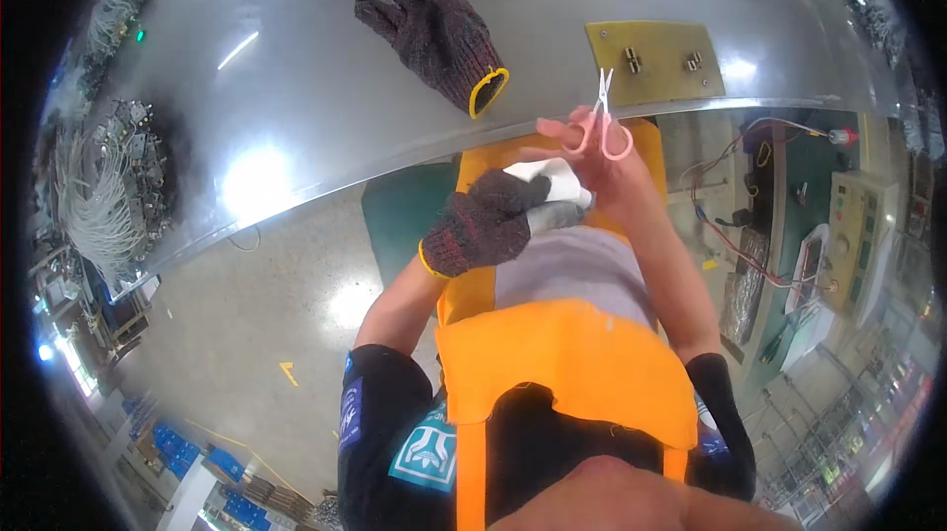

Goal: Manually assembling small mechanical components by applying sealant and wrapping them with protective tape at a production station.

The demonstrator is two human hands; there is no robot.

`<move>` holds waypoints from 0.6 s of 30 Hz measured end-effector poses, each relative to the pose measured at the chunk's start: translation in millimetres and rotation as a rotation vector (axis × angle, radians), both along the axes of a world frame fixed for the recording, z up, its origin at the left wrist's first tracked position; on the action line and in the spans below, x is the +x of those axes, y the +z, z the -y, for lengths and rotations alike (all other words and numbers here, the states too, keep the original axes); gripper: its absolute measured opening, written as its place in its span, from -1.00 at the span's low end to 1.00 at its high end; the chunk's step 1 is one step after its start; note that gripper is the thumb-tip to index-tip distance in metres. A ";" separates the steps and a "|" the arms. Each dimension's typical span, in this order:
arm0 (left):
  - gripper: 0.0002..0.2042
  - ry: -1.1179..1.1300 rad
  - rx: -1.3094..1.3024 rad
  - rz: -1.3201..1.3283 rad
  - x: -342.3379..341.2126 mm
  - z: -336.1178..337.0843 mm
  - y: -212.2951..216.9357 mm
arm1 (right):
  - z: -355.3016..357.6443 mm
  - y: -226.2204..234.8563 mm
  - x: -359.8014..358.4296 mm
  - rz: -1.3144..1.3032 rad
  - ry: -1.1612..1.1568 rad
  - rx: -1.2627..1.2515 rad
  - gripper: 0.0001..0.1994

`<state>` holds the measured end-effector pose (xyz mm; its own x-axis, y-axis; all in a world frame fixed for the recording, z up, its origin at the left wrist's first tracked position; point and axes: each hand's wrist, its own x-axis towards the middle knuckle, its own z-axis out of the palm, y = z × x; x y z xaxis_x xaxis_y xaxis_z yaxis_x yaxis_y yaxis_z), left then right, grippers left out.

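We are at the cutting stage, as we judge it: our left hand (483, 223), in a dark knitted glove, is clenched around a white and grey piece of material (554, 194) held over our lap, just below the edge of the metal table (316, 87). Our bare right hand (592, 161) has its fingers through the loops of small pink scissors (604, 122), blades pointing up and slightly parted, just above the material and not touching it. The next move likely calls for tipping the blades down to the material. No container shows clearly; a spare glove (434, 33) and a yellow plate (656, 60) with small metal fittings lie on the table.
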<state>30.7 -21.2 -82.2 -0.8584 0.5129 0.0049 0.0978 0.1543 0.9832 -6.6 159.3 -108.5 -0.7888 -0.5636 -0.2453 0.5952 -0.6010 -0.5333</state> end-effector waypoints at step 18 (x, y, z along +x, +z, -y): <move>-0.77 0.102 -0.160 -0.340 4.6 40.2 -39.1 | 20.0 -0.9 5.8 -1.134 -0.097 1.080 -0.74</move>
